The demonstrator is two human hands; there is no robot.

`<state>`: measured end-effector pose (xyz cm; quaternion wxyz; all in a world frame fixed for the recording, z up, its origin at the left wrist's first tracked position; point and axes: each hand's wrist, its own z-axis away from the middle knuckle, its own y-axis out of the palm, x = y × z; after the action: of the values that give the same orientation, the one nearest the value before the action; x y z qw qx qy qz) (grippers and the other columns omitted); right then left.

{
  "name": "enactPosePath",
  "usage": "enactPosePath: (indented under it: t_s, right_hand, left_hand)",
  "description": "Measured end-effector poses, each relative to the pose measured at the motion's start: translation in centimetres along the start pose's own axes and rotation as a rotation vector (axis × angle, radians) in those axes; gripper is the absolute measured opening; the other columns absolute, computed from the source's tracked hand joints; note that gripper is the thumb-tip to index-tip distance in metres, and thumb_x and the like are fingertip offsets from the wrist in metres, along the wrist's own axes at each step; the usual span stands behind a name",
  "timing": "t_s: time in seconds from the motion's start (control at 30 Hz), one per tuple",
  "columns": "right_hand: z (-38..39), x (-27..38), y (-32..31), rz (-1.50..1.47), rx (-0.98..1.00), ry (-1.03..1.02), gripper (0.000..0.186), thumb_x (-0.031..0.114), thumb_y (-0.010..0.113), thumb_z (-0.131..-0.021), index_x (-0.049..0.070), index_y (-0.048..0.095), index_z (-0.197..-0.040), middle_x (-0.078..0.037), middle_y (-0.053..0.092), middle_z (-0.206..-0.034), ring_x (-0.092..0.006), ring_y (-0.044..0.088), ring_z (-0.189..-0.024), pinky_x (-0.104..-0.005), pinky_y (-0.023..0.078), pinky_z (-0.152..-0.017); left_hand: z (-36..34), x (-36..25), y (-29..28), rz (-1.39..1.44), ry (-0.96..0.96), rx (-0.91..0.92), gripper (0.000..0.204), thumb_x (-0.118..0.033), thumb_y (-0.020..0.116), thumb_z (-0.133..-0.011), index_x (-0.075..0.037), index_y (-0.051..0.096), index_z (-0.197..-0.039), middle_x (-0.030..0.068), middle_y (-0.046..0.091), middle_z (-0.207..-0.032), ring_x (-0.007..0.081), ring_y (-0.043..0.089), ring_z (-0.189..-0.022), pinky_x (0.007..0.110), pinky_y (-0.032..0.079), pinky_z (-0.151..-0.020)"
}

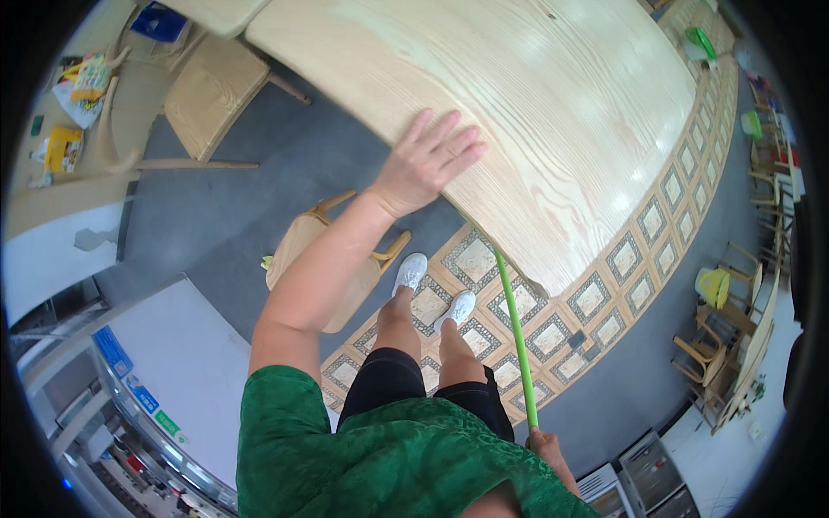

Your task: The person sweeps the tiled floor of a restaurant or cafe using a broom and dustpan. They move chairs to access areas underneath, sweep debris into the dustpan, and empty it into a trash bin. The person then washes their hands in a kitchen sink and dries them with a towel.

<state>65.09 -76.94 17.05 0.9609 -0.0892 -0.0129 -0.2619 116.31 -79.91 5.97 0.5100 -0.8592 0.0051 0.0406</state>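
Fingers [445, 138] of the left hand [423, 164] lie spread flat on the pale wooden table [561, 95] edge, holding nothing. Low down, the right hand [544, 445] grips a green pole [516, 332] running under the table, its head hidden, so progress cannot be judged.

This looks like a dining room in a café or canteen rather than a home. A large pale wooden desk [553, 112] with a rounded edge fills the upper middle. Around it stand several matching light wooden chairs: one [211, 91] to its left, a round-seated one [324, 259] below its near edge, and more [725, 345] stacked or grouped far to its right. Under the desk the floor is grey with a band of patterned tiles [596, 298]. Below and left of it sits a glass-fronted display cooler [155, 406], the kind shops use.
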Motion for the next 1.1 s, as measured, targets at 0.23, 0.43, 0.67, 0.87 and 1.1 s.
enactPosePath:
  t_s: [0.23,0.43,0.67,0.87,1.1]
  right_hand:
    - [-1.0,1.0,0.2,-0.062,-0.034,0.044,0.043,0.035,0.038,-0.092,0.0,0.047,-0.069,-0.004,0.043,-0.052,-0.0138,0.04,-0.039,-0.0267,0.032,-0.038]
    - [-1.2,0.1,-1.6,-0.017,-0.05,0.008,0.041,0.039,0.04,-0.091,0.004,0.045,-0.071,-0.003,0.04,-0.05,-0.0122,0.038,-0.037,-0.0254,0.033,-0.035]
    - [-6.7,-10.2,-13.9,0.557,-0.265,-0.059,0.042,0.043,0.052,-0.084,0.003,0.051,-0.07,-0.012,0.052,-0.057,-0.0265,0.052,-0.05,-0.0356,0.042,-0.046]
    - [-9.9,-3.2,-20.1,1.318,-0.395,-0.021,0.041,0.046,0.053,-0.08,0.005,0.057,-0.084,-0.021,0.06,-0.075,-0.0397,0.058,-0.075,-0.047,0.045,-0.066]
    - [-13.2,4.2,-22.7,1.607,-0.479,-0.191,0.04,0.042,0.053,-0.08,0.003,0.056,-0.087,-0.021,0.059,-0.075,-0.0391,0.057,-0.075,-0.0468,0.045,-0.069]
  left_hand:
    - [0.7,0.2,0.5,0.019,0.0,-0.103,0.04,-0.009,0.052,-0.074,-0.019,0.055,-0.112,-0.002,0.05,-0.121,0.0218,0.045,-0.114,0.043,0.034,-0.097]
    - [1.7,0.3,-0.2,-0.006,-0.053,-0.094,0.047,-0.005,0.053,-0.071,-0.022,0.052,-0.114,0.0029,0.04,-0.128,0.0245,0.036,-0.119,0.043,0.032,-0.096]
    - [28.3,-5.2,1.6,-0.179,-1.54,-0.079,0.09,-0.024,0.078,-0.057,-0.001,0.029,-0.129,0.0167,0.031,-0.133,0.0316,0.025,-0.126,0.038,0.023,-0.102]
    - [48.1,-10.6,2.6,0.395,-2.303,-0.408,0.071,-0.031,0.07,-0.071,0.002,0.037,-0.124,0.0143,0.051,-0.115,0.0283,0.052,-0.104,0.039,0.043,-0.089]
    - [49.8,-11.6,1.4,1.466,-2.168,-0.962,0.052,-0.016,0.07,-0.069,0.001,0.047,-0.112,0.0121,0.057,-0.1,0.0259,0.056,-0.092,0.042,0.048,-0.078]
